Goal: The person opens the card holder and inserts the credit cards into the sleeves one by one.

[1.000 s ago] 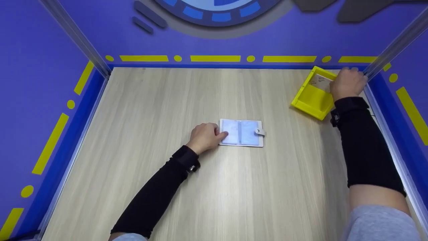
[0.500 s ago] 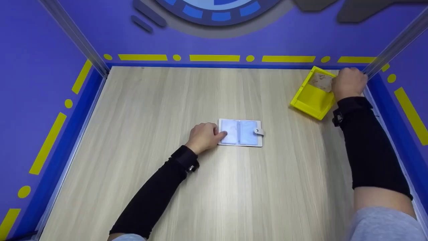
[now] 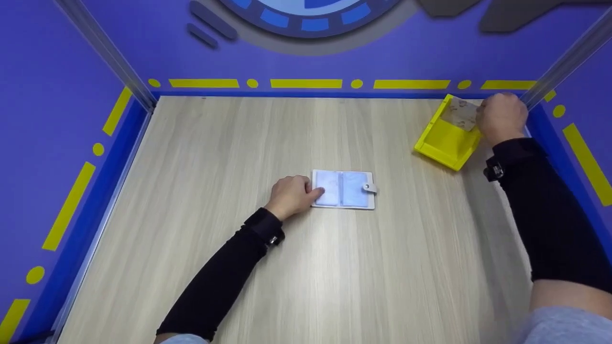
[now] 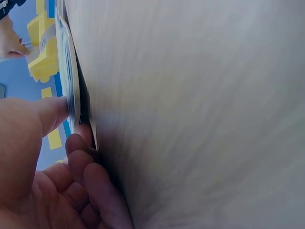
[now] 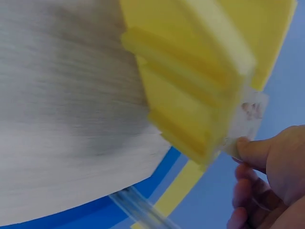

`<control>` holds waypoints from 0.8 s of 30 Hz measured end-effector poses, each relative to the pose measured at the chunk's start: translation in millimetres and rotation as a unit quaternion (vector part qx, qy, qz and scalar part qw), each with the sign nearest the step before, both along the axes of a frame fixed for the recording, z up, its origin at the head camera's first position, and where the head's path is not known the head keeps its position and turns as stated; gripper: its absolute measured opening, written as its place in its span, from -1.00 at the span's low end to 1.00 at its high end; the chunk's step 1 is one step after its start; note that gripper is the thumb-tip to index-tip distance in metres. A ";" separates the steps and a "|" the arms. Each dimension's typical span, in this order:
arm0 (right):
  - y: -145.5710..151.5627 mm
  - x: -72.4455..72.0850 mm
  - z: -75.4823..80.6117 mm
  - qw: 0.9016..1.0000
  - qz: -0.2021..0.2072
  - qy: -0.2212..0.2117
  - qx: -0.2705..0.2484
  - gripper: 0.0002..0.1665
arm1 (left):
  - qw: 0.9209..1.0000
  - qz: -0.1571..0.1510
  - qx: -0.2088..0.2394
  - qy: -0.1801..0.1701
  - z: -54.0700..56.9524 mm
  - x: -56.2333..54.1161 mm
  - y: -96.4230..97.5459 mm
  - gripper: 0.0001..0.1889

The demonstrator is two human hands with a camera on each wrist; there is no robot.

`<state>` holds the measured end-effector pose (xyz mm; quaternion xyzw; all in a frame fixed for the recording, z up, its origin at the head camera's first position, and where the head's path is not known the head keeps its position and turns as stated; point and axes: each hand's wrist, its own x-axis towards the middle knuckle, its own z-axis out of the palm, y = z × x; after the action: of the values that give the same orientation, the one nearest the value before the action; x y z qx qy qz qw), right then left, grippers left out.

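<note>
A small card holder (image 3: pixel 354 188) with a white cover and a snap strap lies spread open on the table, showing two clear bluish sleeves. Its left edge is pinched by my left hand (image 3: pixel 292 195), thumb on top; in the left wrist view a finger goes beneath the cover's edge (image 4: pixel 71 81). At the back right, my right hand (image 3: pixel 504 117) pinches a thin pale card (image 3: pixel 461 114) with brownish marks, between thumb and fingers. The card is at the far end of a yellow bin (image 3: pixel 437 160); the right wrist view shows the card (image 5: pixel 249 114) sticking out past the bin's wall.
Blue-purple panels (image 3: pixel 311 67) with yellow markings enclose the wood-grain table (image 3: pixel 239 143) at the back and sides. Metal posts (image 3: pixel 564 57) stand in the back corners. The bin sits close to the right-hand panel.
My right hand has shifted slightly right and lifted the card, more of which now shows above the bin. The left hand and the card holder have stayed in place.
</note>
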<state>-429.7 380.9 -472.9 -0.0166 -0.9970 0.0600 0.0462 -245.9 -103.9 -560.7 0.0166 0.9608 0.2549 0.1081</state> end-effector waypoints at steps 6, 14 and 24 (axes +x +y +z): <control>-6.1 8.3 16.2 0.997 0.023 0.051 -0.045 -0.55 | 1.000 0.001 -0.002 0.000 0.3 0.7 0.2 -0.47; -32.3 18.5 29.9 0.987 0.013 0.022 -0.161 -0.54 | 1.000 -0.006 0.005 0.009 -1.0 0.5 0.1 -0.49; -110.4 48.6 29.6 0.959 0.029 -0.128 -0.252 -0.50 | 1.000 -0.006 0.007 0.019 -0.2 1.6 -2.9 -0.48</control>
<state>-381.0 270.5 -443.3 -0.0064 -0.9474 0.3075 -0.0887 -244.3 -106.9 -560.8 0.0277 0.9608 0.2604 0.0911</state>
